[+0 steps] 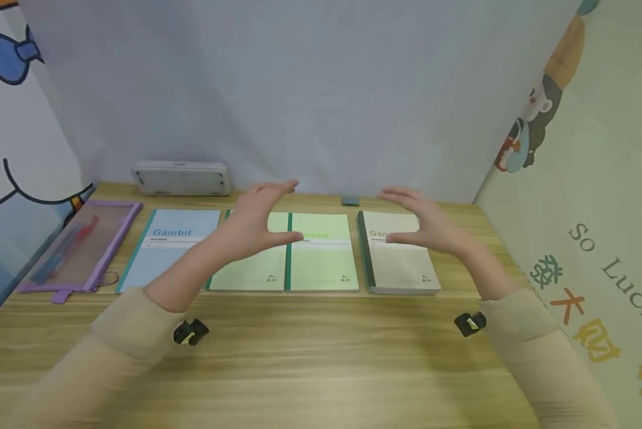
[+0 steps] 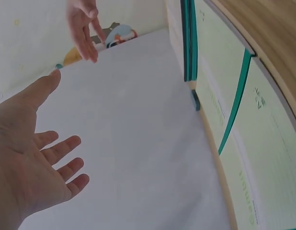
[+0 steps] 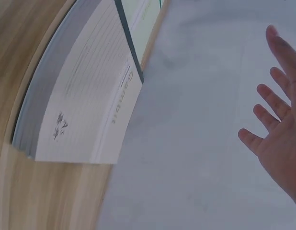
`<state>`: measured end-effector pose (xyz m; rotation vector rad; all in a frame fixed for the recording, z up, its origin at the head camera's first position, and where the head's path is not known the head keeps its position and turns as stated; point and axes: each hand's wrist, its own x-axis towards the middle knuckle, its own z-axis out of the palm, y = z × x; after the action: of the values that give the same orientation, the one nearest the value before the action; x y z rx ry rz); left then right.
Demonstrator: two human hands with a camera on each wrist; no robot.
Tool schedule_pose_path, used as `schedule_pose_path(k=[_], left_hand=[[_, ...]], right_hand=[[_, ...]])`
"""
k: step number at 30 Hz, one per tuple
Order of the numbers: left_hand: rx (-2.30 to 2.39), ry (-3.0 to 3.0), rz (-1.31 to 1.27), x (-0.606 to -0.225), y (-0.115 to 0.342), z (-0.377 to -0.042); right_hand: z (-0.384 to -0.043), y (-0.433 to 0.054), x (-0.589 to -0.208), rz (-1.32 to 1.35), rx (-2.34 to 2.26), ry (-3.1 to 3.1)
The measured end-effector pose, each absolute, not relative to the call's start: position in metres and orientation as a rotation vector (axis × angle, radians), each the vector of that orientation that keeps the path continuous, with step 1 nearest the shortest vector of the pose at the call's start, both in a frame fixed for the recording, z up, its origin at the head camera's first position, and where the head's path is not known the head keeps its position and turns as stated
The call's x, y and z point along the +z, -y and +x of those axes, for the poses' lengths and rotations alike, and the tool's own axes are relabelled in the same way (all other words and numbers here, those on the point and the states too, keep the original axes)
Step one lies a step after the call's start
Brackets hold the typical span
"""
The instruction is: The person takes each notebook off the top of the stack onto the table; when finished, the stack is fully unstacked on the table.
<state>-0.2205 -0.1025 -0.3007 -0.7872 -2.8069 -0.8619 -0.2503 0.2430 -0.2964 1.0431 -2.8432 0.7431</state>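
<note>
My left hand (image 1: 254,223) is raised above the table, thumb and fingers spread apart, holding nothing. Behind it in the head view lie two green notebooks (image 1: 321,262) side by side, the left one partly covered by the hand. My right hand (image 1: 428,223) hovers with its fingers extended, in front of a stack of notebooks (image 1: 401,268) with a whitish cover on top. In the right wrist view the stack (image 3: 85,96) shows several layers along its edge. A blue notebook (image 1: 165,238) lies left of the green ones, partly behind the left forearm.
A purple-edged mesh zip pouch (image 1: 101,244) with red and blue items inside lies at the far left. Against the back cloth stands a whitish case (image 1: 184,179). A small grey-blue block (image 1: 350,201) sits at the table's back edge. Printed cloth hangs on both sides.
</note>
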Motion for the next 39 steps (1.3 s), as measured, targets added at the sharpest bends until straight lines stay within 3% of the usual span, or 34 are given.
schedule_pose_path(k=[16,39], left_hand=[[-1.245,2.778,-0.832,-0.356,0.029,-0.248],[-1.569,2.953,-0.757,-0.419,-0.046,-0.279]], right_hand=[[-0.251,-0.324,-0.338,0.777,0.802,2.946],[-0.265,-0.347,-0.401,0.660,0.900,3.191]])
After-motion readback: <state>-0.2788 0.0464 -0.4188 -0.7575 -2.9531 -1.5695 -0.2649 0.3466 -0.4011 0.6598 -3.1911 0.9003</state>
